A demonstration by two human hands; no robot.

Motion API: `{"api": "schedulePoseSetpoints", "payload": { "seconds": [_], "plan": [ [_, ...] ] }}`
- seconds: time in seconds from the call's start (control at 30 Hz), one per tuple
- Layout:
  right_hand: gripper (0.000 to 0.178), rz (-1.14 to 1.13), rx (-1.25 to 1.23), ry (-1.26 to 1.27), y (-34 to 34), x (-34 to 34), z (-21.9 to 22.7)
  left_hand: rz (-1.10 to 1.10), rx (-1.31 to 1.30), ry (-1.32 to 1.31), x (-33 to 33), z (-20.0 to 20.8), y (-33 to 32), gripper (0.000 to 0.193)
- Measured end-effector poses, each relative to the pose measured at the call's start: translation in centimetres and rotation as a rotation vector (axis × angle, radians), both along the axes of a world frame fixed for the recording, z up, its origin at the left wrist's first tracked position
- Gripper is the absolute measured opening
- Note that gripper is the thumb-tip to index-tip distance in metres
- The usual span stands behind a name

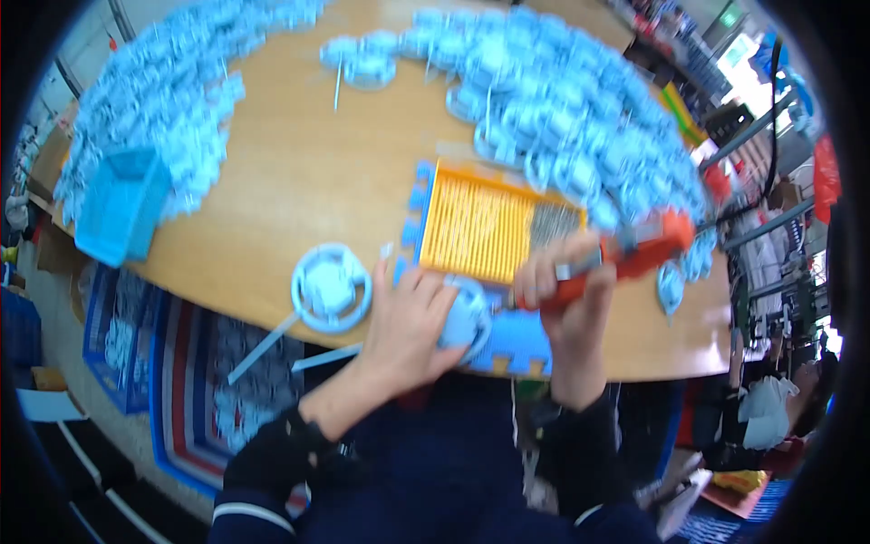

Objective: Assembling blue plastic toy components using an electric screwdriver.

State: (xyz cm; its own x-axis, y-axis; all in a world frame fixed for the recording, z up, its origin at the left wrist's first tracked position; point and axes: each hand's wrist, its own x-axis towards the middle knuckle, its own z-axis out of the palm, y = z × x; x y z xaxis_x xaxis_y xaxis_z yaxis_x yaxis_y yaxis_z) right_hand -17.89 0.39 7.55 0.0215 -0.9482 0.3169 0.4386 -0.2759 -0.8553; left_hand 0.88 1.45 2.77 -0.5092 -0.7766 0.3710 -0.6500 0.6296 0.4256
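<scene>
My left hand lies over a round light-blue plastic part with a strip-like handle and grips it down on a blue foam mat. In my right hand is a red power screwdriver, fingers wrapped round its body. Its tip points left at the part's right side; blur hides whether it touches. Just beyond both hands stands a ridged yellow tray with small grey metal pieces at its right end, perhaps screws. A second round light-blue part lies left of my left hand, its handle over the table edge.
Large heaps of light-blue parts cover the table's far right and far left. A blue plastic basket sits at the left edge. Below it, striped crates hold more parts. A dark cable hangs at the right.
</scene>
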Motion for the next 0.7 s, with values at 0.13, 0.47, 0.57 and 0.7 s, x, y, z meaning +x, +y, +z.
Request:
{"api": "schedulePoseSetpoints", "payload": {
  "seconds": [0.13, 0.47, 0.57, 0.7],
  "plan": [
    [0.048, -0.164, -0.232, -0.042, 2.4, -3.9, 0.3, 0.137, 0.016, -0.084, 3.8, 0.6, -0.9, 0.064],
    [0.038, -0.353, 0.056, -0.087, 5.8, -7.8, -0.9, 0.243, 0.236, -0.475, 21.2, 1.3, 7.3, 0.068],
    [0.028, -0.351, 0.095, 0.103, 6.3, -9.3, -0.3, 0.242, 0.279, -0.628, 22.3, 0.6, 7.5, 0.070],
    [0.037, -0.268, 0.055, 0.174, 6.3, -9.4, 0.3, 0.087, 0.170, -0.373, 16.2, 3.9, 3.8, 0.056]
  ]
}}
